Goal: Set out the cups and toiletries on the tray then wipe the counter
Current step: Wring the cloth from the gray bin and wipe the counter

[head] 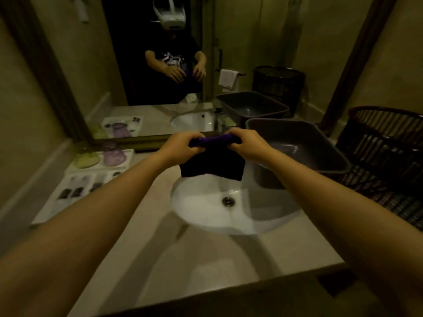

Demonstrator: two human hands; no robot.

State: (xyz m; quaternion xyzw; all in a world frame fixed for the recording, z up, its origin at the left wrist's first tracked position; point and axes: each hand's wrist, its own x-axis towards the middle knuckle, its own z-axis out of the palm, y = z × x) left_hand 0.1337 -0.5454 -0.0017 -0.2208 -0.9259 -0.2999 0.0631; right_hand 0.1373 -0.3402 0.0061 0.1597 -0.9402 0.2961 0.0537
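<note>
I hold a dark purple cloth [211, 167] by its top edge over the back of the white sink [206, 216]. My left hand [185, 145] grips the cloth's left corner and my right hand [243, 143] grips its right corner; the cloth hangs down between them. On the counter [206, 266] at the left lies a white tray [68, 179]. A purple cup [113, 154] stands upside down on it beside a green cup [88, 160]. Small dark toiletry bottles [73, 193] lie on the tray's near part.
A grey plastic tub [304, 145] sits right of the sink, partly over its rim. A dark slatted basket [389, 152] stands at the far right. A mirror [142, 76] backs the counter. The counter's front edge runs across the bottom.
</note>
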